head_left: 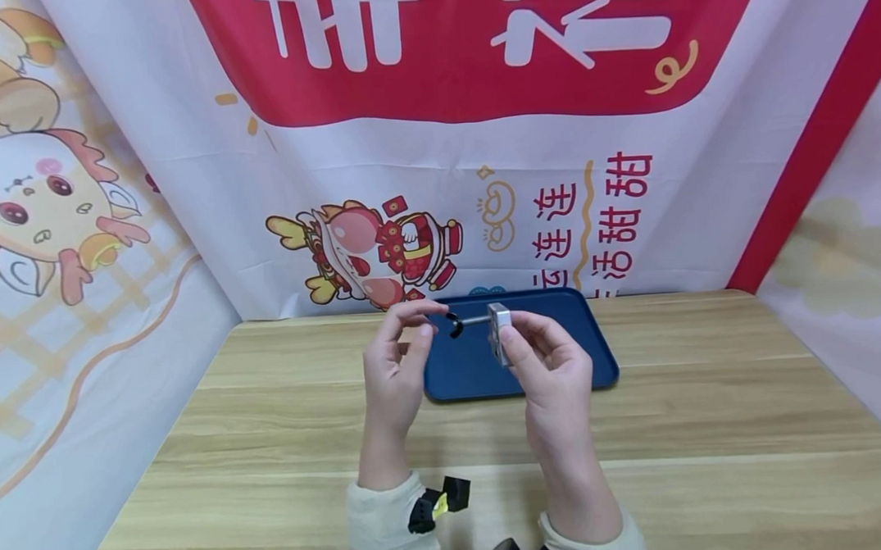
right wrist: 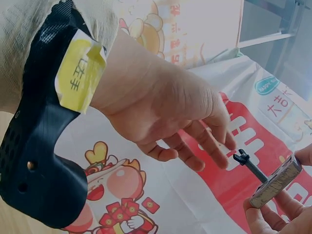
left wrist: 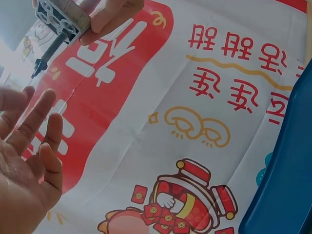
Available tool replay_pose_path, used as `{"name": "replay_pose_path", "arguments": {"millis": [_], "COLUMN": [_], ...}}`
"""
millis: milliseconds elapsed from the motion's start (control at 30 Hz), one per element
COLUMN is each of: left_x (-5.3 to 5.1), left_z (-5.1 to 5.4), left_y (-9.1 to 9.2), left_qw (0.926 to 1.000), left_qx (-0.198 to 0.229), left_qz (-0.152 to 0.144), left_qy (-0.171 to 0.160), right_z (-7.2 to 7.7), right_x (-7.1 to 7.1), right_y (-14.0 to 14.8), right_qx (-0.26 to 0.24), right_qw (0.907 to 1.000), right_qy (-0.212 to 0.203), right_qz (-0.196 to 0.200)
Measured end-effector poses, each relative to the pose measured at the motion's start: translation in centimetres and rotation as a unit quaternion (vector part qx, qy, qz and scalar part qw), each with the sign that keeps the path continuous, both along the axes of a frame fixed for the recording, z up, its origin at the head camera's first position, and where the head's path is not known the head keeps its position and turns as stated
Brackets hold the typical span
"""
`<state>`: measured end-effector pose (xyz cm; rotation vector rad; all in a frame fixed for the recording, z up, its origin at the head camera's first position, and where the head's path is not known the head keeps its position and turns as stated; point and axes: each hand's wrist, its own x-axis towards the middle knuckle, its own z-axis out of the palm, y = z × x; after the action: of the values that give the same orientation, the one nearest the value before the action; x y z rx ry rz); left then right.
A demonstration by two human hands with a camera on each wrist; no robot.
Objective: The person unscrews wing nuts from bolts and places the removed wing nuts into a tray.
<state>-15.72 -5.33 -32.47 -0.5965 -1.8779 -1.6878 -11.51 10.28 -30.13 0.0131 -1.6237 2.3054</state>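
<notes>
My right hand (head_left: 555, 372) grips a small silver metal block (head_left: 500, 338) between thumb and fingers. From the block's side a threaded bolt (right wrist: 254, 170) sticks out toward the left, with a black wing-shaped piece (right wrist: 241, 157) on its end. In the head view my left hand (head_left: 394, 367) is just left of that black piece, thumb and index finger bent loosely beside it. Both wrist views show a small gap between the left fingertips and the black piece. Cut-outs show on one face of the block in the left wrist view.
Behind and beneath the hands lies a blue tray (head_left: 463, 376) on the wooden table (head_left: 285, 429). A printed white and red cloth (head_left: 435, 152) hangs along the table's back edge. Black camera mounts (head_left: 439, 505) are strapped at the wrists.
</notes>
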Motion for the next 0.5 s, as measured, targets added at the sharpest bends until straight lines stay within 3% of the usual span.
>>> {"name": "replay_pose_path", "arguments": {"millis": [200, 500], "left_x": [0.25, 0.29], "left_z": [-0.01, 0.08], "left_y": [-0.10, 0.09], "left_qw": [0.9988, 0.9978], "left_qx": [-0.040, -0.062], "left_qz": [-0.012, -0.013], "left_qy": [0.025, 0.016], "right_z": [0.01, 0.01], "right_x": [0.04, 0.01], "right_y": [-0.06, -0.04], "right_qx": [0.006, 0.003], "right_qw": [1.0000, 1.0000], "right_qy": [0.001, 0.003], "right_qz": [-0.002, -0.001]}}
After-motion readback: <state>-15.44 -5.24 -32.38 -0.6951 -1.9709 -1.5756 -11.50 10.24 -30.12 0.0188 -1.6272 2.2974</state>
